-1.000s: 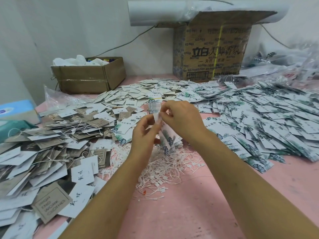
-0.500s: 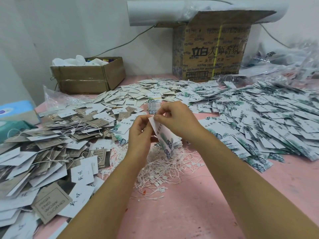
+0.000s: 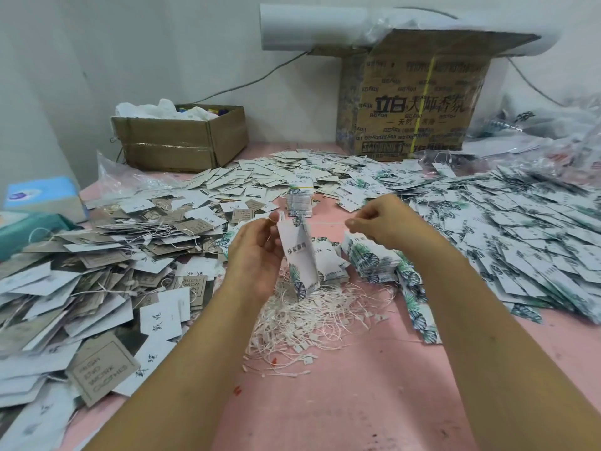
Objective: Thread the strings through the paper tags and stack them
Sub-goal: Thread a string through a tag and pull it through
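Now our hands are apart: left hand grips the tags above the desk, right hand pinches what seems the string, taut; too hard a tug could tear them

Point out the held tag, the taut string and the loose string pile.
held tag (image 3: 297,258): head view, its white printed face.
taut string (image 3: 325,223): head view, mid-span, right of the tag.
loose string pile (image 3: 312,320): head view, middle of the heap.

Matt paper tags, thin white string, brown cardboard box.
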